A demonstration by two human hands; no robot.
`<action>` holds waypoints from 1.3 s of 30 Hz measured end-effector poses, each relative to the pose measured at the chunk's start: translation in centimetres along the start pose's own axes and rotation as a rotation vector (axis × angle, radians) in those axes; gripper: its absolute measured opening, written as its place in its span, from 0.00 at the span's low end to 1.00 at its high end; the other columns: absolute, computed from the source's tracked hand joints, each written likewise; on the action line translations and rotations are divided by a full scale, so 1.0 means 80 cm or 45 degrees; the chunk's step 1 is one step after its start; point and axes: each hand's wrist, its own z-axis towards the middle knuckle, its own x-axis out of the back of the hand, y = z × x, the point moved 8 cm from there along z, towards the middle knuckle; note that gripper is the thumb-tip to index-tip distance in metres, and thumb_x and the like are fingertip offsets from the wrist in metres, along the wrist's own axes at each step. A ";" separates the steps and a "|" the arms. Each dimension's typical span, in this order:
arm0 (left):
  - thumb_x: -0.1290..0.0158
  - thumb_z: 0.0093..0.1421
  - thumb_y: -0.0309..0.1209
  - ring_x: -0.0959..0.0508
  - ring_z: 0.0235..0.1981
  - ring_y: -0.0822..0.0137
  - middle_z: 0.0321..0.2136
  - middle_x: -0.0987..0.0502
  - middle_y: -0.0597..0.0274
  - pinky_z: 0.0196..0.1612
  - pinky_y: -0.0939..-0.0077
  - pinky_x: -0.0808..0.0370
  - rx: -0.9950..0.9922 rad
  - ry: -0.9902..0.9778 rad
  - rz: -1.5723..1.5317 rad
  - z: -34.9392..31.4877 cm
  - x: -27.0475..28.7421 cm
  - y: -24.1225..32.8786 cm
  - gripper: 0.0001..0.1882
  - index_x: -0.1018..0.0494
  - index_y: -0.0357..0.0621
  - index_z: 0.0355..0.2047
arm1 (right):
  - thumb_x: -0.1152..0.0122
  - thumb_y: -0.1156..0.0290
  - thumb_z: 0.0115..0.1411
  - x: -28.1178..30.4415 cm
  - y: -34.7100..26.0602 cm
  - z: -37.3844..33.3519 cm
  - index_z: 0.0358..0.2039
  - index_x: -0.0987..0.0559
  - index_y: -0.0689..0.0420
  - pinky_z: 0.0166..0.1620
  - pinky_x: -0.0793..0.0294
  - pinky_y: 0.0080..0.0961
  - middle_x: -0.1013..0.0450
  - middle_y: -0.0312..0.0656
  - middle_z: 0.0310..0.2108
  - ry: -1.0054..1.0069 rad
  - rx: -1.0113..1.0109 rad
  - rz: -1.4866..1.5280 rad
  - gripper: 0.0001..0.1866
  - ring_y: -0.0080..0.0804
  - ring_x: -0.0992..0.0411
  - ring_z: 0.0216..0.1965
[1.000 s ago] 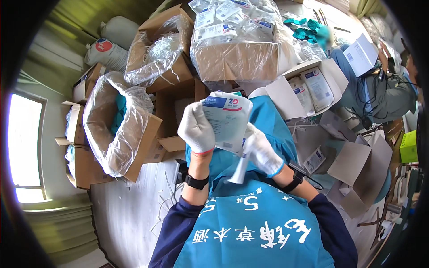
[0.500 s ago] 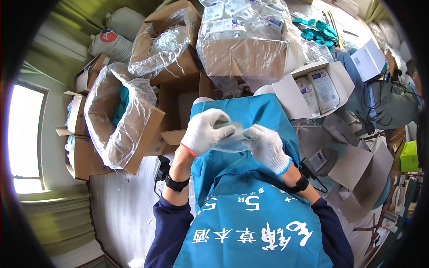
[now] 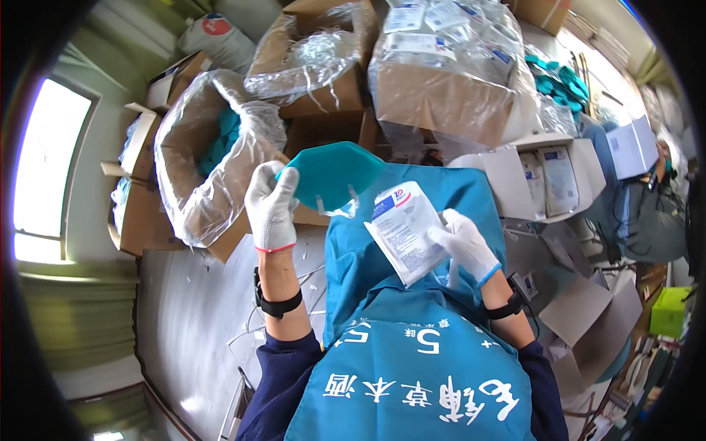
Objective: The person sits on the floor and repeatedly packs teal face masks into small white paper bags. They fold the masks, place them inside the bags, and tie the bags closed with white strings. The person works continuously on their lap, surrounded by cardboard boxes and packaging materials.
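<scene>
Head view. Left hand (image 3: 271, 209), white-gloved, sits at about 10 o'clock from picture centre, grip pinching the left edge of a teal mask (image 3: 334, 175) held up flat. Mask is folded, roughly hexagonal, smooth, with pale straps dangling from its lower edge toward the apron (image 3: 382, 264).

Right hand (image 3: 462, 239), also gloved, at 3 o'clock from centre, grip pinching the right side of a flat white pouch (image 3: 403, 234) with printed face; pouch tilted, its top end toward the mask, not touching it as far as I can tell.

Lined box (image 3: 209, 158) with teal stock inside lies at 9 o'clock of the mask; small carton (image 3: 548, 180) with packed pouches at 2 o'clock of the right hand.

Risks, as judged: mask held by one edge only, so it could swing or slip from the glove. Loose straps could snag on the pouch mouth or bunch up. Pouch is thin and limp; held at one side, it may buckle or crease
</scene>
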 end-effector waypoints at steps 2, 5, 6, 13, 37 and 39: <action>0.38 0.60 0.29 0.35 0.21 0.83 0.24 0.29 0.73 0.24 0.88 0.41 0.045 -0.049 -0.133 -0.002 -0.010 -0.003 0.10 0.28 0.43 0.38 | 0.29 0.64 0.52 -0.008 -0.027 -0.012 0.50 0.25 0.59 0.44 0.25 0.32 0.25 0.47 0.45 0.279 0.206 -0.827 0.26 0.35 0.25 0.43; 0.38 0.58 0.25 0.35 0.21 0.83 0.25 0.27 0.72 0.24 0.89 0.42 0.120 -0.056 -0.241 -0.009 -0.009 -0.015 0.10 0.27 0.42 0.39 | 0.22 0.63 0.42 -0.025 -0.089 -0.040 0.55 0.27 0.55 0.54 0.29 0.38 0.30 0.47 0.55 0.513 0.565 -1.367 0.38 0.44 0.33 0.57; 0.38 0.59 0.25 0.35 0.21 0.83 0.26 0.27 0.71 0.24 0.89 0.42 0.125 -0.074 -0.254 -0.009 -0.013 -0.019 0.10 0.26 0.42 0.39 | 0.22 0.63 0.42 -0.025 -0.105 -0.046 0.56 0.27 0.55 0.55 0.30 0.38 0.30 0.46 0.55 0.553 0.639 -1.395 0.39 0.43 0.34 0.59; 0.37 0.59 0.25 0.22 0.34 0.75 0.35 0.20 0.65 0.42 0.82 0.27 0.186 -0.386 -0.265 -0.035 -0.097 -0.057 0.10 0.24 0.38 0.40 | 0.34 0.82 0.57 -0.027 -0.130 -0.043 0.62 0.31 0.59 0.57 0.30 0.26 0.27 0.38 0.54 -0.059 0.686 0.688 0.32 0.28 0.30 0.54; 0.44 0.63 0.26 0.28 0.25 0.82 0.23 0.25 0.74 0.27 0.82 0.32 0.343 -0.117 -0.128 -0.120 -0.180 -0.132 0.05 0.21 0.41 0.29 | 0.55 0.65 0.72 0.006 -0.096 0.076 0.35 0.24 0.58 0.15 0.48 0.19 0.46 0.24 0.12 -0.220 0.157 1.965 0.14 0.18 0.50 0.10; 0.46 0.63 0.25 0.27 0.26 0.81 0.24 0.24 0.73 0.28 0.82 0.30 0.417 -0.135 -0.220 -0.126 -0.169 -0.121 0.05 0.21 0.40 0.31 | 0.56 0.67 0.72 0.020 -0.099 0.082 0.34 0.24 0.58 0.16 0.47 0.20 0.46 0.24 0.12 0.298 0.223 1.577 0.14 0.18 0.48 0.10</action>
